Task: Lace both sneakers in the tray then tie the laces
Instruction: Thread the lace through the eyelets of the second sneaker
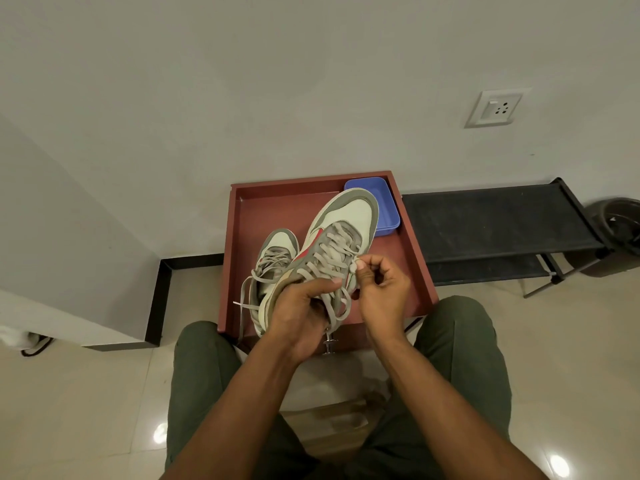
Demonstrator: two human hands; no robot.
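A grey, white and red sneaker (349, 220) is lifted over the red-brown tray (412, 251), toe pointing away. My left hand (301, 313) grips its heel end from below, thumb over the crossed grey laces (329, 261). At an eyelet on the sneaker's right side my right hand (381, 285) pinches a lace end. The second sneaker (277, 251) lies in the tray to the left, and its loose lace (244, 299) hangs over the tray's front edge.
A blue plastic tub (381, 195) sits in the tray's far right corner. A black low rack (498, 220) stands to the right against the wall, with a dark bin (620, 226) beyond it. My knees flank the tray's front.
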